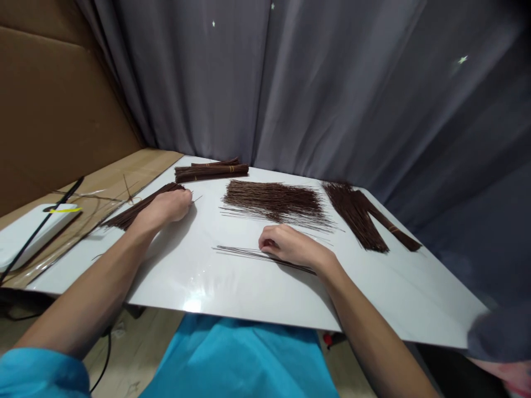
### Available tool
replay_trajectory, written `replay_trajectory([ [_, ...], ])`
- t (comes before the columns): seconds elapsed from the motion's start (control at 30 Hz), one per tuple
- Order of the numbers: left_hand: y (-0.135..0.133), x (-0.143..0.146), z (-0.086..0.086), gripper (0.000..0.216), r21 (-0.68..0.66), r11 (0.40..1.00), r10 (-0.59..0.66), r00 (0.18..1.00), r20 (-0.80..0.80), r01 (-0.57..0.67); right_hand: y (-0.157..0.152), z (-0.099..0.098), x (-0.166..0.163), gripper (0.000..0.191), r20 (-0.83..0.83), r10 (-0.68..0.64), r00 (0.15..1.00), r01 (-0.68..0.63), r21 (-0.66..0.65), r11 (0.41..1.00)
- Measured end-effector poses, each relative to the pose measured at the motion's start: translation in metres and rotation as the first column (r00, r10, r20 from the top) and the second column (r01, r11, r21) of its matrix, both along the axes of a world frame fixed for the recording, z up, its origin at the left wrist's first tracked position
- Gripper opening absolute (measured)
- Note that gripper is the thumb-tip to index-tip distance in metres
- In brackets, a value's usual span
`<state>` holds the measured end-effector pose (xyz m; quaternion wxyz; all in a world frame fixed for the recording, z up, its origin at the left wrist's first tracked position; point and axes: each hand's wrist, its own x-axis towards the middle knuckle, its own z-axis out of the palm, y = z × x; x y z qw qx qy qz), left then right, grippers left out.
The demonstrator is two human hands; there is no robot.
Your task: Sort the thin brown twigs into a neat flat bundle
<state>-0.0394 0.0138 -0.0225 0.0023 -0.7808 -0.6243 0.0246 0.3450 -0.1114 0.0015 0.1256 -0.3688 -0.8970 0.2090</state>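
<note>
Curling right hand [295, 249] onto thin sticks [236, 252], lying left-to-right mid-frame, directly under pinching fingers; clasping left hand [166, 207] closed over stick bundle [124, 216], centre-left.

Bare tabletop [199, 287] near — stick pile [274, 202] beyond

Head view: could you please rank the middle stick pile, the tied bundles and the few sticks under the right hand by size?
1. middle stick pile, clearly largest.
2-3. Unsure: tied bundles look thicker but lie farther; few sticks under the right hand look longer, thinner.
</note>
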Motion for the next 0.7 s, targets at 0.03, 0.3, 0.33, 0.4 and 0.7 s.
replay_trajectory([
  [0.03, -0.001, 0.001, 0.001, 0.031, 0.0, 1.0, 0.002, 1.0, -0.01, -0.002, 0.0, 0.0, 0.0, 0.018, 0.0, -0.004, 1.0, 0.004, -0.005, 1.0],
  [0.3, -0.015, 0.012, 0.011, 0.035, 0.026, 1.0, -0.001, 0.996, -0.089, 0.003, -0.003, 0.01, 0.007, 0.013, 0.004, -0.018, 1.0, 0.019, -0.112, 0.994],
  [0.33, -0.017, 0.014, 0.013, 0.035, 0.038, 0.999, 0.004, 0.995, -0.096, 0.0, -0.002, 0.01, 0.007, 0.014, 0.009, -0.017, 1.0, 0.017, -0.115, 0.993],
  [0.4, -0.02, 0.016, 0.015, 0.036, 0.074, 0.997, 0.013, 0.995, -0.104, -0.005, -0.002, 0.009, 0.006, 0.017, 0.025, -0.011, 1.0, 0.014, -0.109, 0.994],
  [0.7, -0.014, 0.029, 0.022, 0.033, 0.154, 0.987, -0.105, 0.889, 0.445, 0.039, -0.003, -0.001, 0.001, 0.015, 0.124, -0.092, 0.988, 0.084, 0.071, 0.994],
])
